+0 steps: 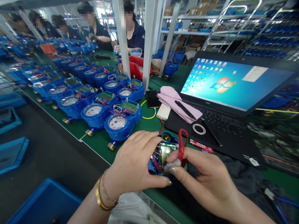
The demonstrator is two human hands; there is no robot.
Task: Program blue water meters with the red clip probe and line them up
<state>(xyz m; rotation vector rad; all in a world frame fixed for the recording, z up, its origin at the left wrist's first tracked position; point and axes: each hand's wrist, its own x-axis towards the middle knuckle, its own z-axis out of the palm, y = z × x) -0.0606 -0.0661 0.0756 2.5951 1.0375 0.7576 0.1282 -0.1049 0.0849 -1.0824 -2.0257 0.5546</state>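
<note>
My left hand wraps round a small blue meter housing, its fingers along the far side and its thumb at the near edge. Inside the housing a green circuit board with a pale display and thin coloured wires shows. Between the thumb and fingers of my right hand is a grey connector-like piece, pressed close to the board; whether it touches is hidden. A red cable loops up from it. The underside of the housing is out of sight.
Rows of blue water meters stand on the green bench to the left. At right sits a laptop with pink paper, pens and a tape roll. A phone and white posts stand beyond. Co-workers sit farther back.
</note>
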